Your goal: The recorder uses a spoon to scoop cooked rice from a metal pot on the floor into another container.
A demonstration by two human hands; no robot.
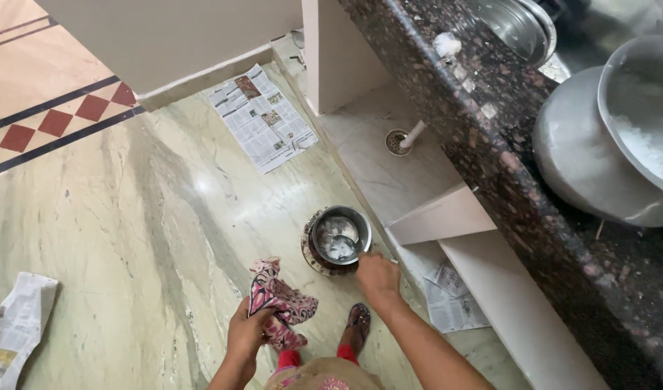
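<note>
Left hand (pixel 246 334) clutches a pink cloth (pixel 279 302), grip tight around it; right hand (pixel 377 275) grips a spoon (pixel 348 243) inside the steel pot (pixel 340 236) on the floor (pixel 129 217).

- Two hands: left hand (pixel 246 334), right hand (pixel 377 277)
- One pink patterned cloth (pixel 281 303)
- One steel bowl (pixel 340 236) on the floor, with one spoon (pixel 348 243)
- Three newspaper sheets (pixel 263 118)
- One floor drain (pixel 398 141)
- Three metal vessels (pixel 584 162) on the counter
- One sandal (pixel 358 318)

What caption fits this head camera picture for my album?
Right hand reaches a round steel pot on the marble floor; left hand grips a pink patterned cloth.
</note>
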